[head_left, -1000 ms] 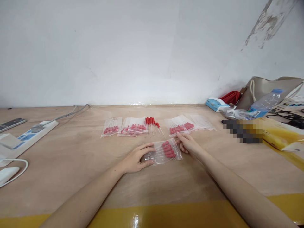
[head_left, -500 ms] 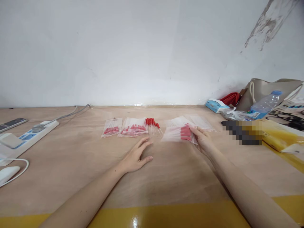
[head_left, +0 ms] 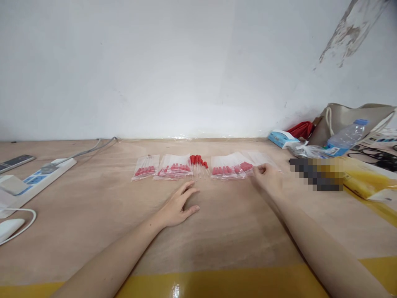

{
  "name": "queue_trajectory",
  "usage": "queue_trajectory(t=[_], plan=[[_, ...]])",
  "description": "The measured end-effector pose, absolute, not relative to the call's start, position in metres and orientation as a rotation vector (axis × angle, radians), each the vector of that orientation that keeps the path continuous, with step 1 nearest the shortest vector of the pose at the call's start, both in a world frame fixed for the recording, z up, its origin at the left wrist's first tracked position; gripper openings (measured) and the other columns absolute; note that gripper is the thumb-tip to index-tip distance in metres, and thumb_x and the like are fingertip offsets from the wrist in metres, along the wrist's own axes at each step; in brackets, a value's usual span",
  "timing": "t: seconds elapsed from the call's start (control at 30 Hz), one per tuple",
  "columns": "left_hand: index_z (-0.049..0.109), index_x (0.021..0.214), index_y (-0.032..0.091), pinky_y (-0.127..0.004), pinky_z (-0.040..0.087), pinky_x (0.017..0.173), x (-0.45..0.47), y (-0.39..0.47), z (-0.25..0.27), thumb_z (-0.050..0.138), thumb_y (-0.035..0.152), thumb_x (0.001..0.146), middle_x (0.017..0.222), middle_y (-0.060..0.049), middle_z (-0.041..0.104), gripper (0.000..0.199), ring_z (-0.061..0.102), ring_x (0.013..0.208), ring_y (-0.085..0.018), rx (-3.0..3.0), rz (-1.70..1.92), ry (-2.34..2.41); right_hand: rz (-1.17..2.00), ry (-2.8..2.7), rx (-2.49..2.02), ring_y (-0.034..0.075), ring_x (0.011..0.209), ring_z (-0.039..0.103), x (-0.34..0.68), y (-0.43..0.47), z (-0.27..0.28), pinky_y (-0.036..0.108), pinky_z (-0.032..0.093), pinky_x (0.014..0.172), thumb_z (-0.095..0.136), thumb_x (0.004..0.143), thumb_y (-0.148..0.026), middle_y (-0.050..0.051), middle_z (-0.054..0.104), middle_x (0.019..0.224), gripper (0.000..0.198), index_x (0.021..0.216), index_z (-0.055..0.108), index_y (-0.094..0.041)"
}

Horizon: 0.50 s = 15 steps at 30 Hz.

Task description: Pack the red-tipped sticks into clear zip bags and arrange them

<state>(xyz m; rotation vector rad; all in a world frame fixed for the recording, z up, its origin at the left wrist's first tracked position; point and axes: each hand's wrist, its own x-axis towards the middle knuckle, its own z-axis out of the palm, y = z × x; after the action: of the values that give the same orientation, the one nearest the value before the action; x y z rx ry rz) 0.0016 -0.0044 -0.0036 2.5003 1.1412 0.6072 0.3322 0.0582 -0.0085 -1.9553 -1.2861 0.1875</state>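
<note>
Filled bag (head_left: 223,169) now down; left hand (head_left: 179,205) splayed, right hand (head_left: 268,178) at clear bags (head_left: 259,158), hold unclear.

Left forearm (head_left: 120,252): bare to the lower edge of view, tapering evenly to a narrow wrist (head_left: 160,218). One small round spot (head_left: 151,224) just above it (a mole, by the look of it). Left hand (head_left: 177,209) bare too, slender fingers (head_left: 190,192), blunt-tipped thumb (head_left: 191,211). Right forearm (head_left: 322,240) likewise bare, smooth in outline, widening toward the elbow end. Right hand (head_left: 267,179) bare, slim, softly rounded; finer detail blurred.
</note>
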Motion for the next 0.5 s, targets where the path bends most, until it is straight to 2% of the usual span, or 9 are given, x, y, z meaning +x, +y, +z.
queue_trajectory(t=[0.07,0.13,0.2,0.27,0.4,0.5], plan=[[0.043,0.123,0.025,-0.043,0.032,0.102,0.002,-0.004,-0.004,0.052,0.037,0.083,0.139,-0.007,0.027,0.043,0.031,0.126,-0.027,2.507,0.6,1.145,-0.155,-1.377,-2.066,0.028,0.097,0.055,0.35,0.064,-0.008,0.039,0.041,0.082,0.051,0.074,-0.035,0.014,0.062,0.096,0.032,0.093,0.062,-0.013],[0.043,0.122,0.025,-0.042,0.032,0.103,0.002,-0.004,-0.005,0.051,0.038,0.083,0.139,-0.007,0.028,0.042,0.031,0.126,-0.026,2.51,0.591,1.152,-0.251,-1.435,-2.166,0.03,0.106,0.05,0.363,0.072,-0.011,0.041,0.038,0.087,0.048,0.076,-0.032,0.018,0.057,0.11,0.039,0.105,0.059,-0.01],[0.044,0.122,0.025,-0.042,0.032,0.103,0.002,-0.004,-0.006,0.051,0.039,0.083,0.139,-0.007,0.028,0.042,0.031,0.126,-0.026,2.511,0.577,1.162,-0.176,-1.469,-2.285,0.031,0.104,0.052,0.373,0.08,-0.017,0.042,0.039,0.084,0.043,0.079,-0.03,0.02,0.057,0.11,0.038,0.105,0.06,-0.009],[0.045,0.121,0.024,-0.042,0.032,0.102,0.002,-0.004,-0.006,0.051,0.039,0.083,0.139,-0.007,0.028,0.041,0.032,0.126,-0.026,2.512,0.567,1.172,-0.085,-1.49,-2.357,0.03,0.099,0.054,0.381,0.085,-0.023,0.041,0.041,0.08,0.04,0.08,-0.029,0.019,0.059,0.105,0.035,0.097,0.063,-0.01],[0.047,0.118,0.025,-0.042,0.033,0.102,0.001,-0.005,-0.007,0.049,0.041,0.084,0.138,-0.007,0.03,0.038,0.033,0.125,-0.026,2.52,0.554,1.179,-0.002,-1.357,-2.348,0.03,0.1,0.054,0.395,0.088,-0.03,0.041,0.04,0.081,0.048,0.075,-0.037,0.014,0.061,0.1,0.03,0.089,0.066,-0.016],[0.049,0.117,0.025,-0.042,0.034,0.101,0.001,-0.005,-0.007,0.049,0.041,0.084,0.137,-0.006,0.031,0.036,0.034,0.124,-0.026,2.523,0.556,1.176,0.066,-1.12,-2.398,0.033,0.105,0.049,0.401,0.087,-0.028,0.044,0.038,0.084,0.057,0.068,-0.045,0.019,0.056,0.107,0.043,0.098,0.063,-0.015]])
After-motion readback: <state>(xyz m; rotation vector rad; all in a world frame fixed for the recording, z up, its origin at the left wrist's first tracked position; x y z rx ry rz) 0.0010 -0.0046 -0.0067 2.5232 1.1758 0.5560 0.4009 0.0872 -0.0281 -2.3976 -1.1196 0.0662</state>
